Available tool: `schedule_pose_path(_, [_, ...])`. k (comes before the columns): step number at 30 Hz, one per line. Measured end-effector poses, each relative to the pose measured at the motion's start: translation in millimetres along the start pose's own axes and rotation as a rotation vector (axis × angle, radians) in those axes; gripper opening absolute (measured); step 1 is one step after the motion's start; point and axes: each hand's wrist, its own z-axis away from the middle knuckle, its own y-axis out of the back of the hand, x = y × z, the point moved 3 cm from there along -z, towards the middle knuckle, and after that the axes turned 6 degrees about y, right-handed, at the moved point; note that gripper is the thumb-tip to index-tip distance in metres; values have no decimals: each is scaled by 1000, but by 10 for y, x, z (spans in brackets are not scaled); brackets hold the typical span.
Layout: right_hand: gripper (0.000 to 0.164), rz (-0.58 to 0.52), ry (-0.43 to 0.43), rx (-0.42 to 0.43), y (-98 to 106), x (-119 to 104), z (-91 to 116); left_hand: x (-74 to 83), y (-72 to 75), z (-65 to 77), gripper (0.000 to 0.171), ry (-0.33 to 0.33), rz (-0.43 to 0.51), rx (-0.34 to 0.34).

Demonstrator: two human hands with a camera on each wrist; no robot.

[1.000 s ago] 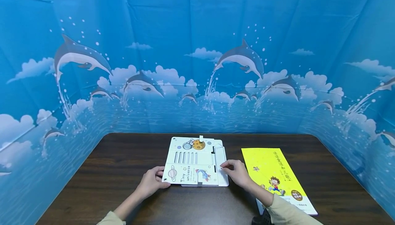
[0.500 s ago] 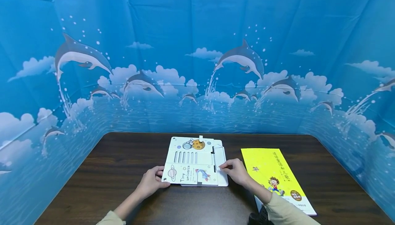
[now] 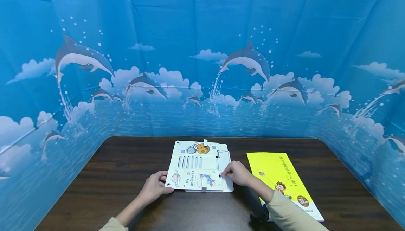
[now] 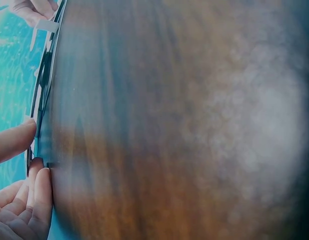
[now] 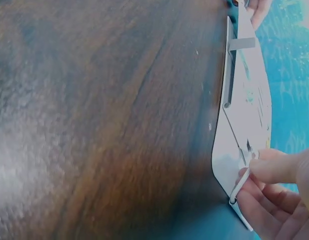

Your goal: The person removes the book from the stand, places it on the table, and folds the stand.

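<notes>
A white folding book stand (image 3: 181,180) lies on the table, its printed panel showing a planet, a rocket and "Tiny universe". At its near left corner my left hand (image 3: 154,186) grips the panel, thumb above and fingers under the edge, as the left wrist view shows. My right hand (image 3: 238,173) is over the stand's right-hand base plate. Between thumb and fingers it pinches a thin white wire support (image 5: 239,186), whose lower end meets the plate in the right wrist view. The far part of the wire is visible near the slots; my fingertips hide the rest.
A yellow children's book (image 3: 267,166) lies to the right, partly under my right forearm. Small page clips stick out at the stand's far and near edges, such as the grey clip (image 5: 242,44). A dolphin-print curtain (image 3: 202,65) encloses the dark wooden table (image 3: 126,160).
My right hand has moved slightly left over the stand, swinging the wire support toward the panel's slotted edge. My left hand has kept its grip at the corner.
</notes>
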Motion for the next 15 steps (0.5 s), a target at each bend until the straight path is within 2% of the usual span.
schedule_pose_path(6, [15, -13, 16, -47, 4, 5, 9, -9, 12, 2, 62, 4, -11, 3])
schedule_pose_path(9, [16, -26, -2, -63, 10, 3, 22, -9, 4, -9, 61, 6, -24, -4])
schedule_pose_path(15, [18, -30, -6, -26, 10, -34, 33, 4, -2, -25, 61, 18, -40, -11])
